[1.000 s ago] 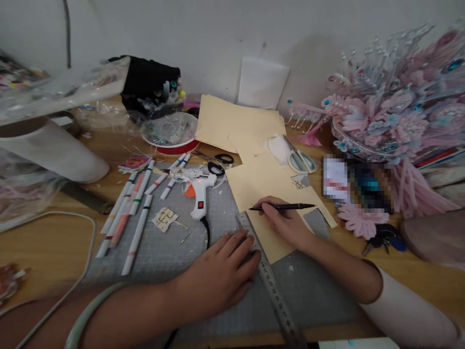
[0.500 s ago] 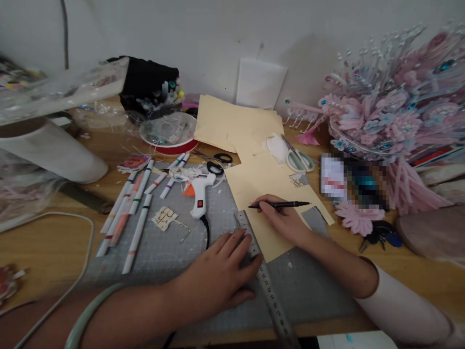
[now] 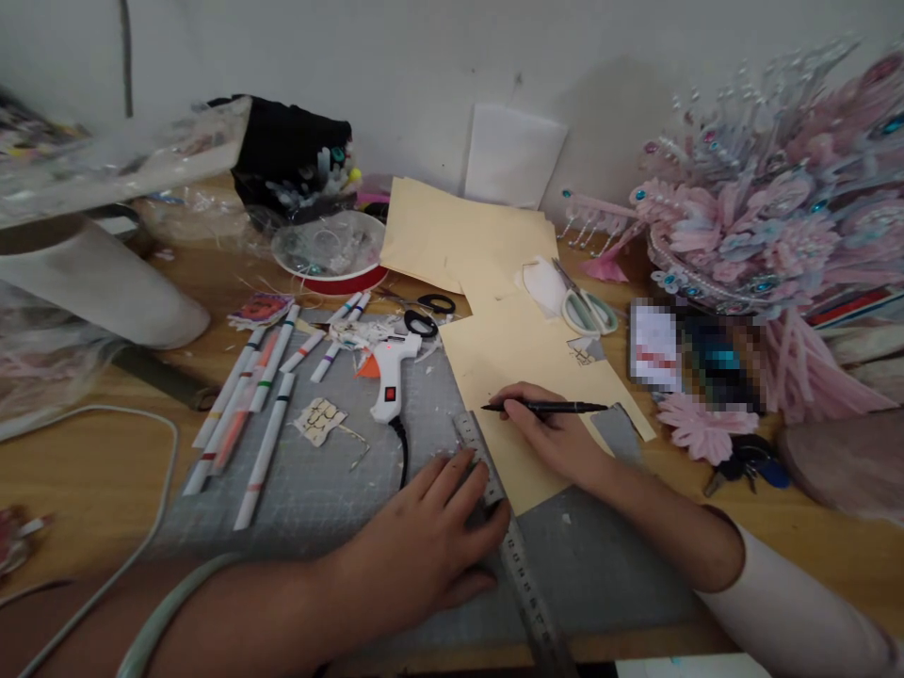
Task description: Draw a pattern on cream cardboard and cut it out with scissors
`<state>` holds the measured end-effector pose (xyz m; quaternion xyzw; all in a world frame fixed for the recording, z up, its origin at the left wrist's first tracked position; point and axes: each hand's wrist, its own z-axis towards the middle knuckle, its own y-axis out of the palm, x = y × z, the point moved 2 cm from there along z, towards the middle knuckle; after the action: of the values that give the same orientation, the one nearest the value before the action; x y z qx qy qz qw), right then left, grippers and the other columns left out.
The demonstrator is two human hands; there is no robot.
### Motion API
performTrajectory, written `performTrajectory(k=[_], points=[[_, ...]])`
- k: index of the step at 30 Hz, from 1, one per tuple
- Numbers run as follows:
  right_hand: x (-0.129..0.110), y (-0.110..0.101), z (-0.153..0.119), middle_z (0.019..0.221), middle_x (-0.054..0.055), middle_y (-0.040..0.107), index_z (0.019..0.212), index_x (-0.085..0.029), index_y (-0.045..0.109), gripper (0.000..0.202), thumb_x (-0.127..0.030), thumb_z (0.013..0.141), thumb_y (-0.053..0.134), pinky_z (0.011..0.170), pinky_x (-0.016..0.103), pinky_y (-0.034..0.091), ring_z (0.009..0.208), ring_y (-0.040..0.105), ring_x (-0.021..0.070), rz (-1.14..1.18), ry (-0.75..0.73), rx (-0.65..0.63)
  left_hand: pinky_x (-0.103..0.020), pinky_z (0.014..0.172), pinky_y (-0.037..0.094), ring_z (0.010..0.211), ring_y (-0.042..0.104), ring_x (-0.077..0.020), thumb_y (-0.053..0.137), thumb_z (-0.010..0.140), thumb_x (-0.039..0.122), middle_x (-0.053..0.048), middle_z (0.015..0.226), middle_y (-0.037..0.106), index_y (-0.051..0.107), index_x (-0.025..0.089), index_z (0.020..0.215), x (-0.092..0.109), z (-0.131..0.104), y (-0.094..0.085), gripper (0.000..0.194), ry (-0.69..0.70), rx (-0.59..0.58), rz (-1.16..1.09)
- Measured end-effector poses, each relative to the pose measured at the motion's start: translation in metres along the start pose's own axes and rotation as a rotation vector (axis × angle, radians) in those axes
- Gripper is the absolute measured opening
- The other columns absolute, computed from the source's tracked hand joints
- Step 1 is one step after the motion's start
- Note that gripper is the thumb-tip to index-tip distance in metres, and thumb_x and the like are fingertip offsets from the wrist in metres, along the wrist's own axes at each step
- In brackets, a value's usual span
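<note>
Metal ruler point(image 3: 526, 574) lies flat under the left hand point(image 3: 434, 532); the right point(image 3: 547, 428) grips a slim black pen point(image 3: 557, 407).

Free room and obstacles on the counter point(image 3: 812, 565). Lower right: open mat point(image 3: 607, 565) between the ruler point(image 3: 526, 579) and the right forearm point(image 3: 664, 513), bounded above by the card point(image 3: 523, 377). Left centre: a bare stretch of mat between the markers point(image 3: 260, 461) and the cord point(image 3: 405, 454), narrowed by a paper scrap point(image 3: 320, 421) and closed below by the left forearm point(image 3: 282, 603). Upper centre: the glue gun point(image 3: 388, 381) and black-handled scissors point(image 3: 422, 324) obstruct passage; white-handled scissors point(image 3: 589, 311) lie at the card's far right. Rear: the wall point(image 3: 395, 56) bars the way, flanked by the reel point(image 3: 346, 281) and the headpiece point(image 3: 749, 226).
</note>
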<state>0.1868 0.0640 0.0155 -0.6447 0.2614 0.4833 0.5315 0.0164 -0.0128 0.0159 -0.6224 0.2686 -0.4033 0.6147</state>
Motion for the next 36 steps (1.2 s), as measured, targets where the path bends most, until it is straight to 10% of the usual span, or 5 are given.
performTrajectory(k=[36], points=[[0.0067, 0.0031, -0.0027, 0.085, 0.003, 0.064, 0.089, -0.019, 0.058, 0.016, -0.026, 0.086, 0.044, 0.077, 0.03, 0.048, 0.081, 0.06, 0.0144, -0.03, -0.057, 0.013, -0.048, 0.093, 0.037, 0.123, 0.039, -0.0362, 0.05, 0.084, 0.052, -0.021, 0.133, 0.042, 0.045, 0.02, 0.122, 0.0018, -0.0001, 0.0013, 0.05, 0.005, -0.002, 0.042]])
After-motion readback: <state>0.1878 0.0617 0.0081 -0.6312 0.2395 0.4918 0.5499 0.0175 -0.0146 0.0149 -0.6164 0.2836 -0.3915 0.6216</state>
